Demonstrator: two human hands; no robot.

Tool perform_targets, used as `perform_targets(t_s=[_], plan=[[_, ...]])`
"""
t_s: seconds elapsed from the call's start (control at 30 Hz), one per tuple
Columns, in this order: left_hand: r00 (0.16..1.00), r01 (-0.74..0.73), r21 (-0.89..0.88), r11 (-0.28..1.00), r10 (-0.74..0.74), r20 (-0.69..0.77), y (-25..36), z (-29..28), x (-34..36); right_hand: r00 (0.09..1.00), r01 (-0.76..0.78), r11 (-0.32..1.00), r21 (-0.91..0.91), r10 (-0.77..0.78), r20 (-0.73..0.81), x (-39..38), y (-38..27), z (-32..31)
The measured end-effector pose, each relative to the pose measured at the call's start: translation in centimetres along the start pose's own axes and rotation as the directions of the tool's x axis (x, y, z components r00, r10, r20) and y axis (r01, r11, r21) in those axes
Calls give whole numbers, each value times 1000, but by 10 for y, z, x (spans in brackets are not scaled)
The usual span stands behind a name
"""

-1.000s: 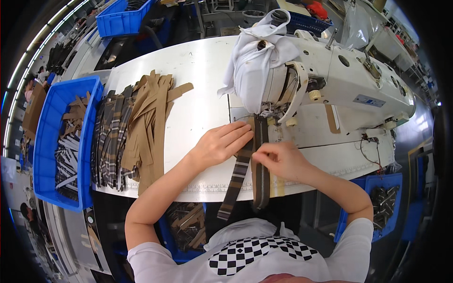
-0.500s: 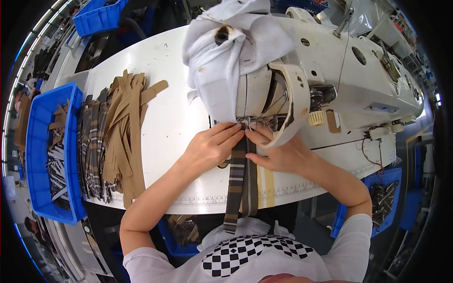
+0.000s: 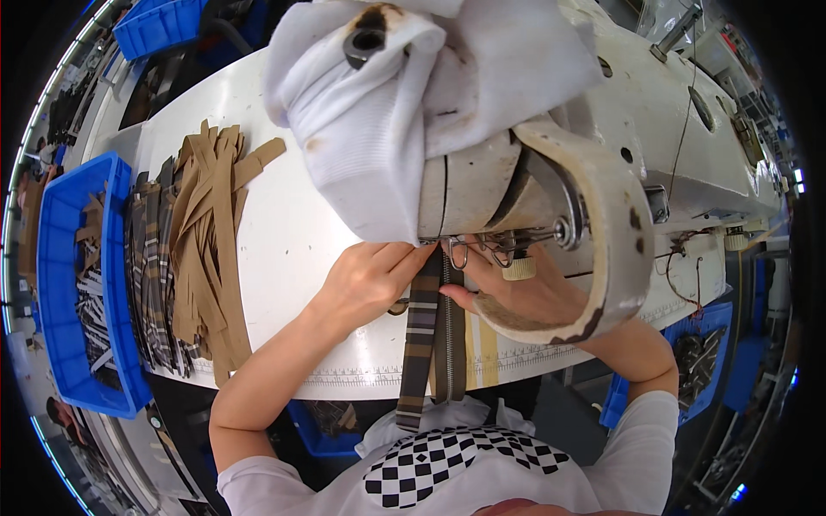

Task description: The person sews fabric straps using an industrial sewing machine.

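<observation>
A brown-grey striped fabric strip (image 3: 420, 331) and a dark zipper tape with metal teeth (image 3: 447, 353) lie side by side, running from under the sewing machine's head (image 3: 469, 193) down over the table edge. My left hand (image 3: 372, 279) is closed, its fingertips pinching the upper end of the striped strip. My right hand (image 3: 538, 288) grips the zipper tape's right edge, with the thumb on it near the needle area. The machine's curved cream guard (image 3: 632, 249) covers part of that hand. The machine head hides both upper ends of the strips and some fingertips.
Beside my left arm lie brown fabric strips (image 3: 211, 249) and striped strips (image 3: 155, 275). Left of them stands a blue bin (image 3: 133, 344) with cut pieces. A white cloth (image 3: 361, 146) wraps the machine head. Another blue bin (image 3: 716, 365) holds metal-toothed pieces at the right.
The view has moved closer to the machine, so its head and guard look larger and cover more of my right hand. Both hands stay by the needle area, still on the strips.
</observation>
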State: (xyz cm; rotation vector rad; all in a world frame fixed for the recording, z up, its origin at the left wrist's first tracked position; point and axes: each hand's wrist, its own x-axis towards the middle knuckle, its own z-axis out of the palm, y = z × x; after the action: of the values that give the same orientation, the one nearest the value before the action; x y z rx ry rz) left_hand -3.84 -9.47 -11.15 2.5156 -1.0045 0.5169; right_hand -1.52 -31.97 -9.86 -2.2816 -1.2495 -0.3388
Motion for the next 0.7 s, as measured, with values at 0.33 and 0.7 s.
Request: perform_targets(t_s=[0.33,0.7], plan=[[1000,-6,-53,999,8,25,-2,3,-3,999,8,999,-53,-6,37,2,-1,0],[999,14,-19,1000,-15,-52,-1,4,2,997,-34,993,-112,41,58,-1,-5,1]])
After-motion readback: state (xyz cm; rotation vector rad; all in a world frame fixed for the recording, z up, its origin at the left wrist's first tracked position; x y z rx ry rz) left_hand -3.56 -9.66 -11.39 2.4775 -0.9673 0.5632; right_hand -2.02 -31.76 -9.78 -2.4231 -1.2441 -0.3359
